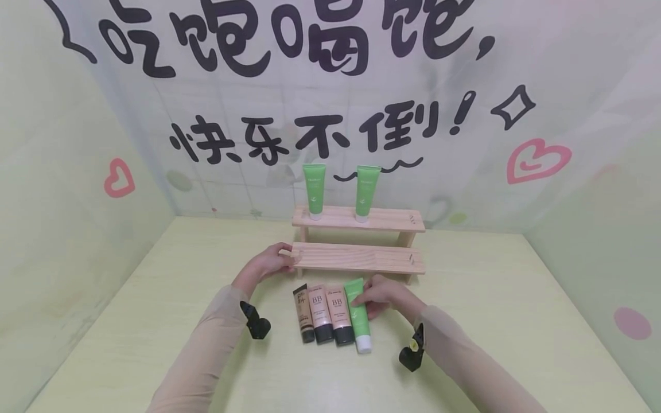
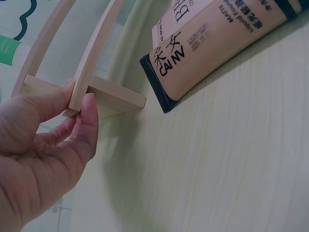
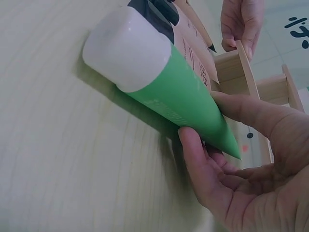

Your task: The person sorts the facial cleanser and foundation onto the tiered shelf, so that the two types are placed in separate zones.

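My left hand (image 1: 272,261) pinches the left end of the lower board of a two-tier wooden stand (image 1: 361,257); the left wrist view shows thumb and fingers on either side of that board end (image 2: 78,96). My right hand (image 1: 383,293) grips a green squeeze tube (image 1: 357,314) with a white cap, near its flat upper end. In the right wrist view the tube (image 3: 178,92) lies close over the table, thumb and fingers on its two sides. Left of it lie two pink BB cream tubes (image 1: 338,312) (image 1: 320,312) and a brown foundation tube (image 1: 303,312), black caps toward me.
Two green tubes (image 1: 314,192) (image 1: 367,194) stand on their white caps on the upper board (image 1: 335,215). A printed cloth wall (image 1: 258,189) rises behind the pale wood-grain table (image 1: 258,373), with side walls left and right. Small black cameras hang at both wrists.
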A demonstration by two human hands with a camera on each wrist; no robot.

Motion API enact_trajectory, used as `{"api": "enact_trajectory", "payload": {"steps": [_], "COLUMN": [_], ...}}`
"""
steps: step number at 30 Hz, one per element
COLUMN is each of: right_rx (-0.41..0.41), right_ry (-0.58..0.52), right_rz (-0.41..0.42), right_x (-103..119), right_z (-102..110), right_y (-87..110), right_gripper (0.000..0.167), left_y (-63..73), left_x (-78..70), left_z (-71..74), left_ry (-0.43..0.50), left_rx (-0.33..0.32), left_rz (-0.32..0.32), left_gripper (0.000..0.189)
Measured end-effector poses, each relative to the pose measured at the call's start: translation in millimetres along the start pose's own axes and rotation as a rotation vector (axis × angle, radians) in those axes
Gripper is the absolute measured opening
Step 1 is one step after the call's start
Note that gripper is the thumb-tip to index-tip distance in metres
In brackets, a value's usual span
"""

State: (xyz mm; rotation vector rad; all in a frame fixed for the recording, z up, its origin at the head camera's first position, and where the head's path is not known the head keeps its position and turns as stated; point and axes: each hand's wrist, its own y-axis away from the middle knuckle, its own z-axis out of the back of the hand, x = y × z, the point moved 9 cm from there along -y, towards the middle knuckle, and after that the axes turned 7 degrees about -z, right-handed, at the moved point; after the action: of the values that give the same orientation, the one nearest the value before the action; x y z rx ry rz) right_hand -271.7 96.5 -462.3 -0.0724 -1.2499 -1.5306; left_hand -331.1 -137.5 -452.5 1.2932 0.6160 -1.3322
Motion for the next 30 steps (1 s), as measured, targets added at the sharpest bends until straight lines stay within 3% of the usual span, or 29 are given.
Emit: {"api": "enact_trajectory", "payload": {"steps": [30], "right_rx": [0.099], "right_ry": [0.069], "right_rz": [0.074], "right_x": [1.0], "right_z": [8.6], "right_y": [8.8], "right_gripper": [0.027], "left_y": [0.4], "left_x": [0.3], "left_z": [0.3], "left_ry": [0.042], "left_rx": [0.007], "left_rz": [-0.004], "left_gripper": [0.052]}}
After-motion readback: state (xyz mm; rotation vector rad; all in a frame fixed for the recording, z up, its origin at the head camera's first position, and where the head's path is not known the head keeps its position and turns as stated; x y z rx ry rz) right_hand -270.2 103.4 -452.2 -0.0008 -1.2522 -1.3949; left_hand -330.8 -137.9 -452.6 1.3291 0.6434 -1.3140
